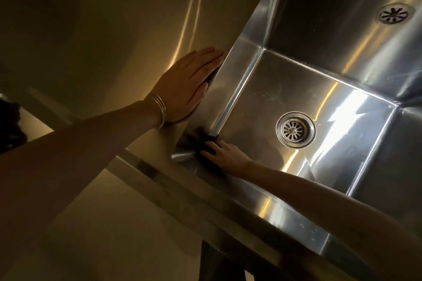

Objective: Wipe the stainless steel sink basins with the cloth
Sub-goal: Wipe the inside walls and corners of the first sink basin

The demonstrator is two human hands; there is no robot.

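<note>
A stainless steel sink basin (324, 98) fills the right half of the head view, with a round drain strainer (295, 129) in its floor. My right hand (225, 155) is down in the basin's near left corner, pressing a dark cloth (205, 143) against the steel there. My left hand (187, 84) lies flat, fingers together, on the draining surface at the basin's left rim, with thin bangles on the wrist. It holds nothing.
The steel draining surface (102, 18) stretches to the left of the basin. Its front edge (205, 207) runs diagonally across the lower middle. A second drain (394, 14) shows at the upper right. Pale floor (114, 235) lies below the edge.
</note>
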